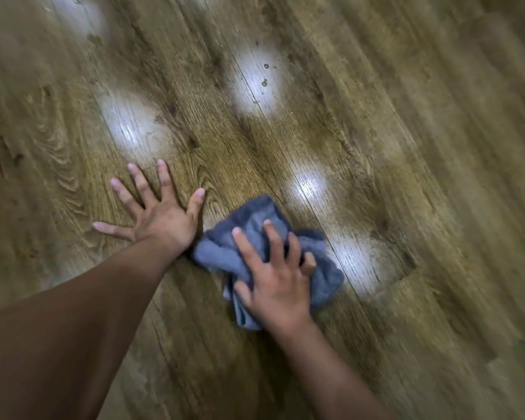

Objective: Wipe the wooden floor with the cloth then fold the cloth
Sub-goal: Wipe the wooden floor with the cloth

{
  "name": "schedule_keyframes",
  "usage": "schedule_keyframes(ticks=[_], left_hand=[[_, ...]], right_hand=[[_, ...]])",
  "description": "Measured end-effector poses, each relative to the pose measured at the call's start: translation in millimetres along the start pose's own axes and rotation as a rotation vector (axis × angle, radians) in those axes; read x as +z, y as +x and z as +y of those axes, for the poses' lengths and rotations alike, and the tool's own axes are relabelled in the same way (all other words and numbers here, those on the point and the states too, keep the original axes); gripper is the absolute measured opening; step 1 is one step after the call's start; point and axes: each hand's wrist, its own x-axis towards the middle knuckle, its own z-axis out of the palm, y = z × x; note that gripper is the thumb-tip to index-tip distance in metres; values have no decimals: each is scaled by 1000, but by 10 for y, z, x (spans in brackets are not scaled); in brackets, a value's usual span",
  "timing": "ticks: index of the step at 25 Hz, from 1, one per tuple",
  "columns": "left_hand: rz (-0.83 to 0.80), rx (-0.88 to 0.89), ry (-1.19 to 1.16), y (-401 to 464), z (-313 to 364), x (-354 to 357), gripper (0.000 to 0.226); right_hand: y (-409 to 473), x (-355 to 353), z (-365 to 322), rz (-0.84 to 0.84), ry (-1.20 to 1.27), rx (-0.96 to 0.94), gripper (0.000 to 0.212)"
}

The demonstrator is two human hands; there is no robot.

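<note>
Left hand [158, 212]: flat on the floor [406, 147], fingers spread, holding nothing.
Right hand [275, 272]: fingers curled into the bunched cloth [222, 253], pressing it down near centre.
Risk: droplets [265, 74] far off may be missed; the wadded cloth covers little.

The wooden floor [361, 86] consists of brown planks with pronounced dark grain and visible seams. Its finish is semi-glossy: several pale patches of reflected light show on the surface. A few small droplets or specks sit in one bright patch. The cloth [219, 253] is blue-grey fabric, matt, soft-looking, with a napped, crumpled texture.
</note>
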Motion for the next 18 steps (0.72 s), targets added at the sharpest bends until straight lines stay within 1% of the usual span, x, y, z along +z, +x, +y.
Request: schedule_keyframes(ticks=[4,6,8,11,13,16,18], left_hand=[[-6,0,-10,27,-8,-1,88],[6,1,9,3,-1,14,88],[25,2,27,15,15,26,89],[61,11,31,-7,4,69,88],[86,15,50,-12,-3,72,88],[53,7,34,-11,20,37,89],[59,11,40,-40,31,42,91]], right_hand=[[1045,-125,748,-2,-27,302,86],[1493,-181,1087,1,8,459,82],[1669,-180,1207,23,9,517,79],[1401,-143,1096,62,-6,431,77],[1029,-154,975,37,7,369,78],[244,-103,695,-9,-6,382,83],[-240,-74,523,-38,13,368,84]])
